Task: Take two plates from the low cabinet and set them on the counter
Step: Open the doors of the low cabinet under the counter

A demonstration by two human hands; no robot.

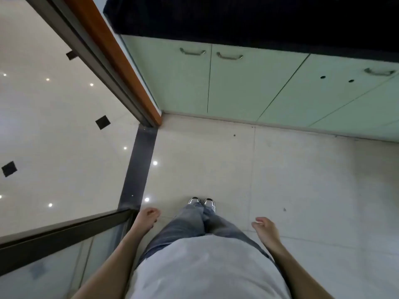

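- Low cabinet doors are all closed under the dark counter, so no plates visible.
- Left hand loosely curled, empty, well short of the cabinet.
- Right hand open, empty too.

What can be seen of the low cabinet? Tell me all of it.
The low cabinet runs under a dark counter, its flat fronts pale green and smooth. All doors look shut, with thin dark seams between them. Three curved metal handles show: two side by side at the left pair, one far right, with two small dark holes near it. Its base meets the pale tiled floor. Neither hand touches it; no plates are visible.
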